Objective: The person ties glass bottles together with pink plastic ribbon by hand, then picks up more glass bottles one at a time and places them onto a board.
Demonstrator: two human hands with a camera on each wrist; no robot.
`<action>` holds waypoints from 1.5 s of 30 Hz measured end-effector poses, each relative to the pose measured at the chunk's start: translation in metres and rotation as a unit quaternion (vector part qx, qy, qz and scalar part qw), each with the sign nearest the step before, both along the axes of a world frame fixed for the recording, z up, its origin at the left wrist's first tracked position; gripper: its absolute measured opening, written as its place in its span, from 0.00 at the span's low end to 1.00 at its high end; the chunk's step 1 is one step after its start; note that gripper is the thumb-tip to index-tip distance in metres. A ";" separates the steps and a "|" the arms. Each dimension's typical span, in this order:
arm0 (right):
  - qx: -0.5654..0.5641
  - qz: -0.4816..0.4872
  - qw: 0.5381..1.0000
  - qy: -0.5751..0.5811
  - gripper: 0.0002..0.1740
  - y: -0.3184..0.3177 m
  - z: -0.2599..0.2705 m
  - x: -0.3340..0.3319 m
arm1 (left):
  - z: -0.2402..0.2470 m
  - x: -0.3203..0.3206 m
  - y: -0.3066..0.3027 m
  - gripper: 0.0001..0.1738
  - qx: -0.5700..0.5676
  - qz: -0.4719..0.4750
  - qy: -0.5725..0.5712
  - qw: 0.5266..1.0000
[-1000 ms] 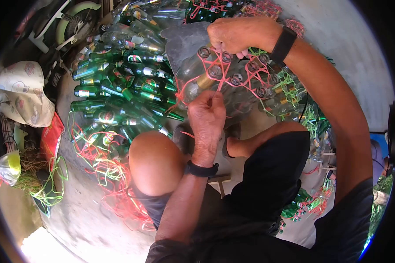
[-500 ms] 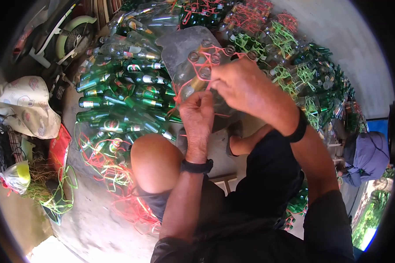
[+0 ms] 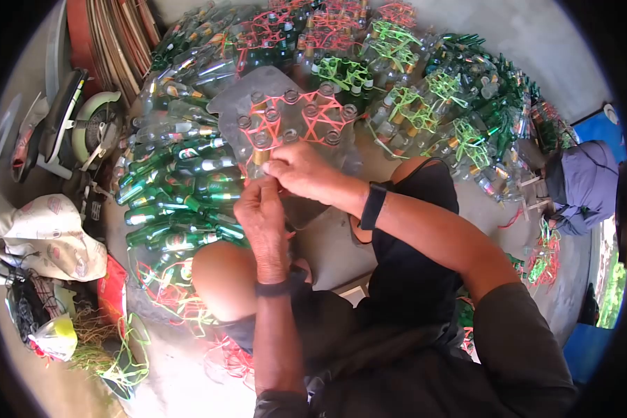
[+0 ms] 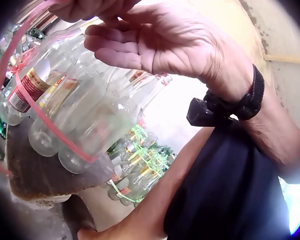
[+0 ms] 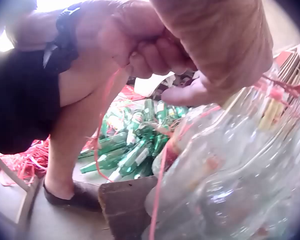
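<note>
A cluster of clear glass bottles point(image 4: 75, 115) stands upright on a dark slab point(image 3: 224, 106), their necks laced together with pink plastic strap point(image 3: 265, 136). At the near side of the cluster, my left hand point(image 3: 261, 216) has its fingers curled and pinches the strap; a loose pink length hangs from it in the right wrist view. My right hand point(image 3: 303, 173) meets it there, thumb and index finger pinching at the strap, their tips partly hidden. In the left wrist view the right hand's other fingers point(image 4: 117, 50) extend loosely, palm showing.
Green bottles point(image 3: 188, 188) lie heaped on the left. Bundles tied with green strap point(image 3: 411, 104) stand at the right, and pink-tied ones point(image 3: 334, 24) at the back. Loose strap point(image 3: 230, 359) lies by the left knee. A wheeled machine point(image 3: 94, 132) stands far left.
My right hand has come from the bundle's far necks to the near side, beside the left hand. The left hand keeps its pinch. The head view has shifted, showing more of the back.
</note>
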State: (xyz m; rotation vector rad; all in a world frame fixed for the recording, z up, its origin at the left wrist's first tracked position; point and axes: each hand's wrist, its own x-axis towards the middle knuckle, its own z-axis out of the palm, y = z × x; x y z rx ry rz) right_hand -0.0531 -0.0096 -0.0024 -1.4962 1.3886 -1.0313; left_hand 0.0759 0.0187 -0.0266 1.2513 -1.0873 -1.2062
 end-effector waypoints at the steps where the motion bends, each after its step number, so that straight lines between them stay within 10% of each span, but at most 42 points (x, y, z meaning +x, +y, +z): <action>1: 0.073 -0.010 0.996 -0.048 0.16 0.000 0.000 -0.001 | 0.001 -0.002 0.004 0.13 -0.022 0.007 0.001 1.000; 17: 0.147 -0.040 0.948 -0.278 0.10 0.015 0.012 0.004 | 0.045 0.025 0.035 0.14 0.060 -0.139 -0.146 0.978; 28: 0.072 -0.018 0.990 -0.120 0.12 0.009 0.007 -0.004 | 0.079 0.031 -0.034 0.17 -0.274 -0.088 -0.359 0.888; 45: -0.012 0.072 0.996 0.042 0.12 -0.004 0.006 -0.032 | 0.045 0.013 -0.078 0.23 -0.235 -0.174 -0.334 0.896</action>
